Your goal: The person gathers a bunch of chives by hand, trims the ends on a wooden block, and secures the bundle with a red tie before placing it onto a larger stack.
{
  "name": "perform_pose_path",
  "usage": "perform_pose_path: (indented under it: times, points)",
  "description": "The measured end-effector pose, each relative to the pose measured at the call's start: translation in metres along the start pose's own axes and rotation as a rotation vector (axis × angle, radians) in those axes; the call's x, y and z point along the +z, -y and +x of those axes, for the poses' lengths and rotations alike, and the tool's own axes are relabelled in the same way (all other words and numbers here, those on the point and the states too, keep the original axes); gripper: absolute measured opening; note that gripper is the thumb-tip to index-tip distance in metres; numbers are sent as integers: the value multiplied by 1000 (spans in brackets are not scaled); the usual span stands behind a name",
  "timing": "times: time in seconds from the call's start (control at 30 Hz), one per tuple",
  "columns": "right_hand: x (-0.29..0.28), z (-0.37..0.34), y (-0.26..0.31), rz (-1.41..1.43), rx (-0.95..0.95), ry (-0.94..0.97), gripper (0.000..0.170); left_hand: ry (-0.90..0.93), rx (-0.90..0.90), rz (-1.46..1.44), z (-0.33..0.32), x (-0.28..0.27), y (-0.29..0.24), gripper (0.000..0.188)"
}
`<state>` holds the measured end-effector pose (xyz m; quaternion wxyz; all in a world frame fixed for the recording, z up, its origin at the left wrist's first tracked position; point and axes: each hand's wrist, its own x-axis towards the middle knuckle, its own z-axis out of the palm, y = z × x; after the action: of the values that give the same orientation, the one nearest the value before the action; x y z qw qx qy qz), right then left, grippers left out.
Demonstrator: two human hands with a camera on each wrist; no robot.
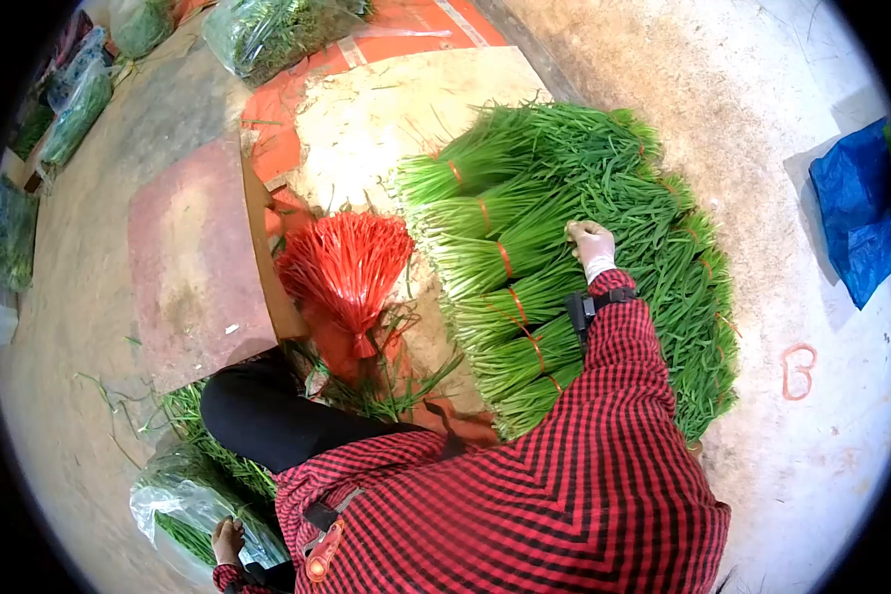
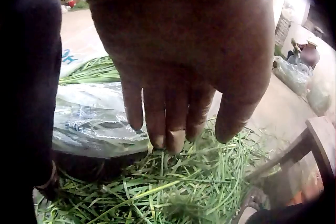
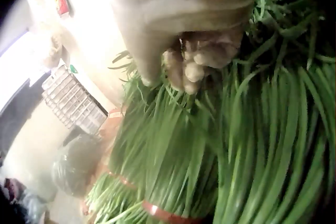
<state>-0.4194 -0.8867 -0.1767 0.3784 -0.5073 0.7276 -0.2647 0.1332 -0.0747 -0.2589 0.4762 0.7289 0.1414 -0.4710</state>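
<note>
Several bunches of long green chives (image 1: 554, 193), tied with red bands, lie side by side in two rows on the floor. My right hand (image 1: 591, 246), in a pale glove, is over the leafy part of the nearer row. In the right wrist view its fingers (image 3: 193, 71) curl at the leaves of a banded bunch of chives (image 3: 168, 145), with the thumb on the other side. My left hand (image 2: 184, 77) hangs with straight fingers above loose chives (image 2: 157, 192), beside a clear plastic bag (image 1: 173, 485).
A fan of red plastic ties (image 1: 346, 262) stands left of the bunches, beside a reddish board (image 1: 203, 252). Bagged greens (image 1: 272, 40) lie at the back left. A blue bag (image 1: 851, 213) is at the far right. My bent knee (image 1: 257, 411) is at the lower left.
</note>
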Motion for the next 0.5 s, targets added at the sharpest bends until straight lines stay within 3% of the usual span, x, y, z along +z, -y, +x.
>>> perform_pose_path:
  times: [0.13,0.33,0.43,0.5]
  points:
    - [7,-8,1,296,-20,-63,8,-160,-9,56,-5,-2,-1,31]
    - [-10,-11,-20,479,78,-122,10,-198,-42,-2,-14,-12,6,35]
    - [-24,-9,-22,423,-29,-246,11,49,-40,-164,-10,-19,12,32]
    - [-36,-9,-7,344,-73,-245,11,-105,-50,-96,-14,-12,7,31]
